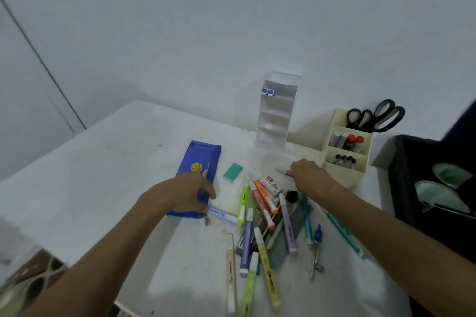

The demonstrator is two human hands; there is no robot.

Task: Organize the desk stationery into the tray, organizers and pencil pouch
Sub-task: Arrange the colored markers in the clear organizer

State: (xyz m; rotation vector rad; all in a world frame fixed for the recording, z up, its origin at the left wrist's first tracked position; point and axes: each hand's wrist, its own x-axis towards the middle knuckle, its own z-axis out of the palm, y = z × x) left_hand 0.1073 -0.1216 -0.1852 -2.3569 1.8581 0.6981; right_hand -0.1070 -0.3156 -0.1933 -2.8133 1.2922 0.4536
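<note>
- While the left hand (189, 194) rests on the blue pencil pouch (198, 162), its fingers pinch a pale marker (222, 215) at the pouch's near end.
- Right hand (307, 175): closed on a small pink item (288, 173) just beside the cream organizer (346, 162); its kind cannot be told.
- Loose markers (260, 226) lie piled on the table (103, 175) between both hands.
- Scissors (373, 117) stand in the organizer's rear compartment.
</note>
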